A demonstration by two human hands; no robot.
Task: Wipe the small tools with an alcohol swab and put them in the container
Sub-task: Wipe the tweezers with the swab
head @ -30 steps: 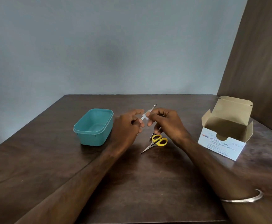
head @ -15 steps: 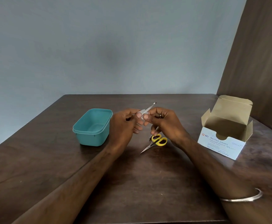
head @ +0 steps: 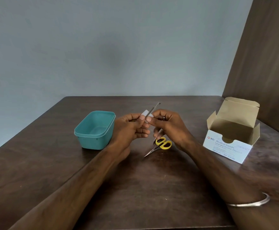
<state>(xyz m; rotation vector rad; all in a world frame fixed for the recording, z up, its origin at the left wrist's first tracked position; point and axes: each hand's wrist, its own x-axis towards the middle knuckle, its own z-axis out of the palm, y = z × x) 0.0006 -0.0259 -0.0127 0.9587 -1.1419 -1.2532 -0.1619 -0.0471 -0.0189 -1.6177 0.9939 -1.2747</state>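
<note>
Left hand (head: 130,128): held thin metal tool (head: 153,109) (centre frame).
Right hand (head: 167,125): grip pinched white swab (head: 145,113) round it.
Advice: slide swab tipward, steady pressure.

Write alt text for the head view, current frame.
Both hands, left hand and right hand, hold a thin metal tool wrapped in a white swab above a dark wooden table. A teal container stands left, yellow-handled scissors lie beneath, and an open swab box sits right.
</note>
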